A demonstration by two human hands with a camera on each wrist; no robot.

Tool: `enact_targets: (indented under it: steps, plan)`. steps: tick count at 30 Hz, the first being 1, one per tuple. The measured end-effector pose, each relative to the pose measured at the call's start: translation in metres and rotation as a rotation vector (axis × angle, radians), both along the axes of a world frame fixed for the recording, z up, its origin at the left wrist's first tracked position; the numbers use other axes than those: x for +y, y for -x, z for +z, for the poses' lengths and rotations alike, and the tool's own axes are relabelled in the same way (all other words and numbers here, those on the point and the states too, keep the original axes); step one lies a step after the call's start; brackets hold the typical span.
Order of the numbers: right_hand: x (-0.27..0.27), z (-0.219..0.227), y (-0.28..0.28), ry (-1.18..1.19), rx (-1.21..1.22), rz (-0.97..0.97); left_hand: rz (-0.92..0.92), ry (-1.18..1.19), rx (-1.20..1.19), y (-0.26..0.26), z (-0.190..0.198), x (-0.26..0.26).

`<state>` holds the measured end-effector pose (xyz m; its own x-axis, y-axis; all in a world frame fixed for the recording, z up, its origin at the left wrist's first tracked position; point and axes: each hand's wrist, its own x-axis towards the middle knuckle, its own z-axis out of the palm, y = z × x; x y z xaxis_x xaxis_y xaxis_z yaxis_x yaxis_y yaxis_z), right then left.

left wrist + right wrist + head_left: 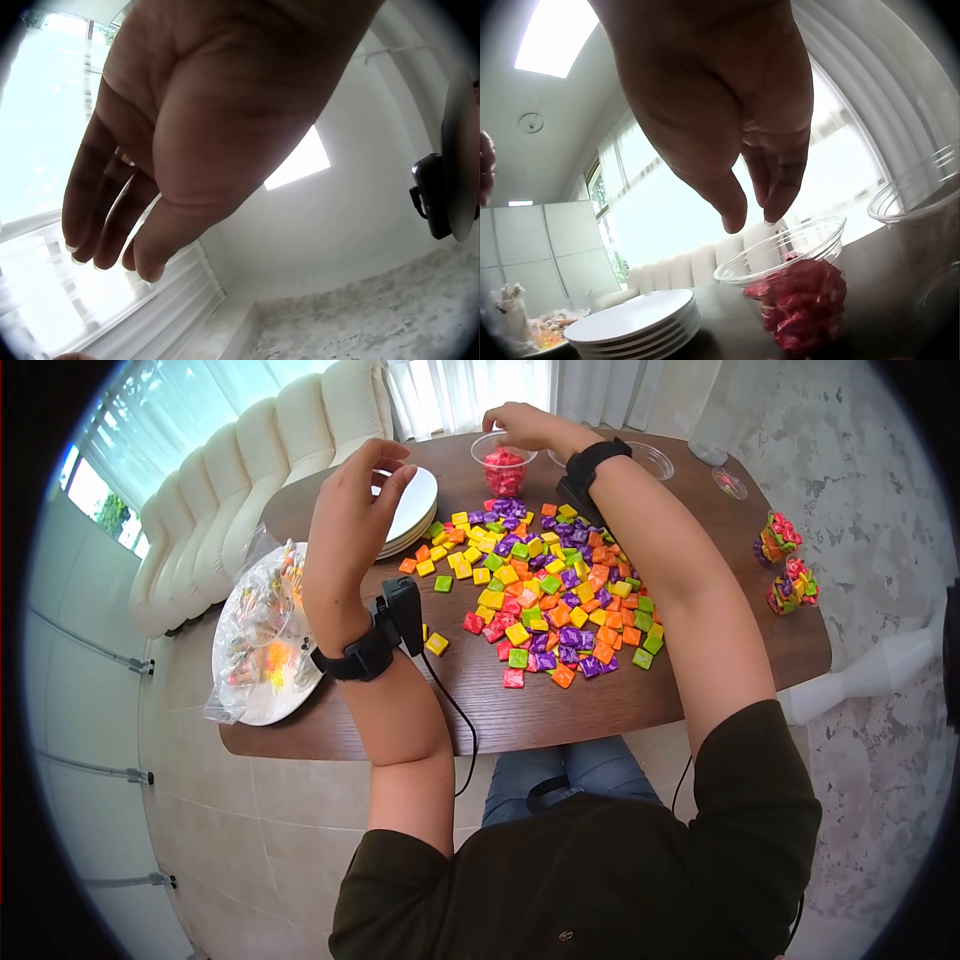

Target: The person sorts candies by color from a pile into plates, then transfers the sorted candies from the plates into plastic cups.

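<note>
My right hand hovers over a clear plastic cup at the table's far edge. The fingers point down just above the rim, thumb and fingertips apart, with nothing between them. Red wrapped candies fill the lower part of that cup. My left hand is raised beside the stack of white plates, its fingers loosely bent and holding nothing. Between the forearms, a wide spread of wrapped square candies in yellow, orange, purple, green and red lies on the brown table.
To the left, a large white plate carries crumpled clear plastic bags. Two candy-filled cups stand along the right edge. Another clear cup stands right of the red one. A cream sofa is behind the table.
</note>
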<state>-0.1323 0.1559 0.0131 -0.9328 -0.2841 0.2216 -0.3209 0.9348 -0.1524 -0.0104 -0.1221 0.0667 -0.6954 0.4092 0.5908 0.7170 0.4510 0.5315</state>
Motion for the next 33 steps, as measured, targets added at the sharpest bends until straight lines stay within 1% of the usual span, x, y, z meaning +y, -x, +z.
enact_targets:
  steps: [3, 4, 7, 8, 9, 11, 17, 21, 23, 25, 26, 30, 33]
  plan:
    - [-0.018, 0.006, -0.026, 0.146, 0.123, 0.124, -0.003, 0.015, 0.008, 0.004, -0.004, -0.001]
    - [-0.024, 0.003, -0.037, 0.161, 0.148, 0.205, -0.008, 0.02, 0.016, 0.005, -0.005, -0.002]
    - [-0.046, -0.011, -0.067, 0.075, -0.066, 0.349, -0.006, 0.047, 0.033, 0.006, -0.009, -0.003]
    - [-0.053, -0.013, -0.074, 0.051, -0.306, 0.321, -0.005, 0.063, 0.039, 0.005, -0.008, -0.002]
    - [-0.056, -0.022, -0.072, -0.003, -0.265, 0.335, -0.008, 0.08, 0.048, 0.004, -0.007, 0.0]
    - [-0.056, -0.054, -0.062, -0.111, -0.177, 0.352, -0.011, 0.092, 0.026, 0.003, -0.008, 0.001]
    - [-0.058, -0.082, -0.05, -0.184, -0.148, 0.18, -0.05, 0.073, -0.03, -0.002, -0.005, 0.007]
    - [-0.065, -0.08, -0.053, -0.289, -0.338, 0.049, -0.048, 0.113, -0.062, -0.005, -0.004, 0.005]
    - [-0.061, -0.08, -0.057, -0.295, -0.283, 0.041, -0.033, 0.153, -0.107, -0.004, -0.003, 0.003]
    - [-0.052, -0.085, -0.05, -0.291, -0.266, 0.047, -0.036, 0.162, -0.099, -0.003, -0.005, 0.002]
    - [-0.047, -0.086, -0.045, -0.296, -0.301, 0.048, -0.039, 0.166, -0.094, -0.002, -0.006, 0.002]
    - [-0.025, -0.067, -0.067, -0.143, -0.358, 0.109, -0.062, 0.179, -0.038, -0.001, -0.009, 0.006]
    - [-0.011, -0.052, -0.094, -0.087, -0.376, 0.071, -0.076, 0.219, -0.04, 0.001, -0.014, 0.01]
